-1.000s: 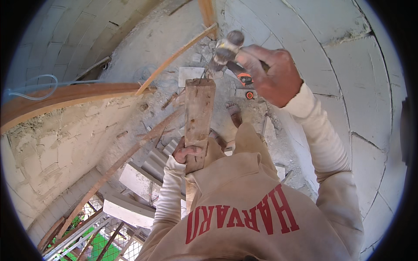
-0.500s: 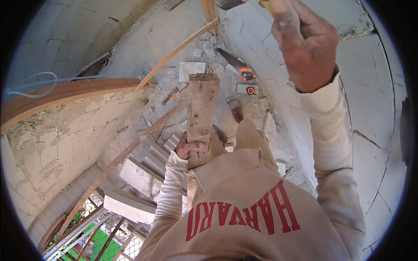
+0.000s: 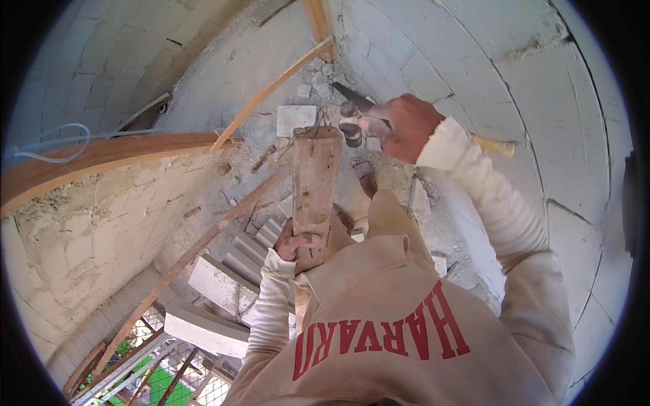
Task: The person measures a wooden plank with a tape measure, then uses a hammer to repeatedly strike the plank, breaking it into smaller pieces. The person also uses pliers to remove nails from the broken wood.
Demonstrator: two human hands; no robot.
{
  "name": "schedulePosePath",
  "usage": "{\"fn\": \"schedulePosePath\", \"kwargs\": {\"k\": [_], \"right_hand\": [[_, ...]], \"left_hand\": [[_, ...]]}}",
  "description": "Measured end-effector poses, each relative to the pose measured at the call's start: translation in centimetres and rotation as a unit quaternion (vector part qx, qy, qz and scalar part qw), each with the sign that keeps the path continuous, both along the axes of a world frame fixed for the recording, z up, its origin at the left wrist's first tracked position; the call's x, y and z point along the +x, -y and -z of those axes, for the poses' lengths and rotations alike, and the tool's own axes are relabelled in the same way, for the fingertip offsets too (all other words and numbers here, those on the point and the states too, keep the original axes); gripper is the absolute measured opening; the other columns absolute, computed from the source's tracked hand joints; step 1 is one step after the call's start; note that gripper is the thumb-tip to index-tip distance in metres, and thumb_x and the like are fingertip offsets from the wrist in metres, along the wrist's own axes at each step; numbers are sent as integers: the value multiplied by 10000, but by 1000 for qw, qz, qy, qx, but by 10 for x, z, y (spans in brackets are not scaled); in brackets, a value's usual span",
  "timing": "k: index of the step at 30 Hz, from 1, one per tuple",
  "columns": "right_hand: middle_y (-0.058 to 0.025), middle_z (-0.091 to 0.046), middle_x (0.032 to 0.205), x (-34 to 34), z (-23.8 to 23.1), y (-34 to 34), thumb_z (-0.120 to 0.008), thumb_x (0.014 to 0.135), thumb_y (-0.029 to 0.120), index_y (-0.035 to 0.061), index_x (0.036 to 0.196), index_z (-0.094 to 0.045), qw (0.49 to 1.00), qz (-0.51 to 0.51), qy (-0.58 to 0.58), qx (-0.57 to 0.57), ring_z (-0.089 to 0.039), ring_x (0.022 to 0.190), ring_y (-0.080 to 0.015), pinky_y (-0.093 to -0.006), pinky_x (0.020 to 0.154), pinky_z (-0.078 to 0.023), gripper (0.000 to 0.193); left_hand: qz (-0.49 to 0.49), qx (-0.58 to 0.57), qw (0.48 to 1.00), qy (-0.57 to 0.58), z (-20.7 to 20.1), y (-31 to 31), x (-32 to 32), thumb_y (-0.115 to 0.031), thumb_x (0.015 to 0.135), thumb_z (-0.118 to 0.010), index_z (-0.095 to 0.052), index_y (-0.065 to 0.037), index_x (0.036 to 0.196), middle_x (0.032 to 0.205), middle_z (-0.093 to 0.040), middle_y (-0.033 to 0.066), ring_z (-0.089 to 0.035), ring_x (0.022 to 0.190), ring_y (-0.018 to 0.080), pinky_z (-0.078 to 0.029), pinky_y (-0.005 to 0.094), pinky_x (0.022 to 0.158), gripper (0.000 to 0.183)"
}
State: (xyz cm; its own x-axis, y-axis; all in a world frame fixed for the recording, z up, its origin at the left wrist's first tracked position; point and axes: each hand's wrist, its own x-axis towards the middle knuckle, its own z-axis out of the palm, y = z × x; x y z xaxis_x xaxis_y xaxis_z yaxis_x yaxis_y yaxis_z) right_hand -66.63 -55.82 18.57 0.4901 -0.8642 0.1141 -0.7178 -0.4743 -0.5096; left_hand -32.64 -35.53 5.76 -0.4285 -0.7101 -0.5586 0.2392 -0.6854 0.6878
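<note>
My left hand (image 3: 294, 242) is wrapped round the near end of a worn wooden plank (image 3: 315, 176), with its thumb on the top face. The plank points away from me, and bent nails (image 3: 321, 120) stick up around its far end. In my right hand (image 3: 408, 128), closed round the handle, is a hammer (image 3: 351, 127). Its blurred head is just right of the plank's far end, apart from it, and the yellow handle end (image 3: 497, 146) shows beyond my wrist. A handsaw (image 3: 352, 97) lies behind the hammer, partly covered by my right hand.
A pale block wall (image 3: 562, 135) rises close on my right. Wooden beams (image 3: 271, 91) cross at the left. Stacked pale blocks (image 3: 220, 281) lie left of my legs, near a long slanting board (image 3: 203, 233). A white block (image 3: 296, 122) and rubble lie beyond the plank.
My right hand has swung the hammer down and to the left, from high above to beside the plank's far end. My left hand still holds the plank in nearly the same place.
</note>
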Motion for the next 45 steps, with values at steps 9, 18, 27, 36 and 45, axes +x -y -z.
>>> {"fn": "schedulePosePath", "kwargs": {"k": [9,18,27,36,45], "right_hand": [[-59,-585,578,15,-60,-9,-619,1013,156,35,1021,-768,968,85,213,-104,-538,476,-127,-331,494,-468,192],[-89,-538,552,8,-62,-5,-635,1024,247,36,955,-748,970,98,224,-1,-465,458,-165,-356,489,-416,249],[-36,-568,613,4,-72,-14,-582,1082,353,13,942,-724,866,238,434,-67,-539,561,-100,-319,531,-444,395],[-149,-560,612,-11,-87,-16,-634,1022,163,-4,949,-723,898,219,380,1,-512,514,-217,-397,523,-434,202],[-111,-555,598,-12,-77,-29,-634,1030,214,12,860,-673,909,220,353,38,-468,517,-190,-385,520,-435,267]], "left_hand": [[-5,40,998,46,-19,-4,-10,-161,707,-686,-618,60,1278,1113,-726,167,-701,1009,278,-558,392,920,616],[10,1,999,32,-14,-1,-14,-182,703,-706,-634,62,1242,1066,-720,177,-710,917,285,-576,409,845,595],[12,-11,1000,27,0,-6,-9,-215,697,-721,-636,74,1214,1036,-715,177,-706,876,294,-577,412,796,598],[7,-5,1000,28,9,-14,-9,-230,686,-720,-654,67,1199,1013,-720,182,-712,883,295,-583,400,789,597],[-18,34,999,13,-13,-10,-23,-229,674,-713,-644,59,1196,994,-712,191,-702,857,298,-583,409,778,600]]}}
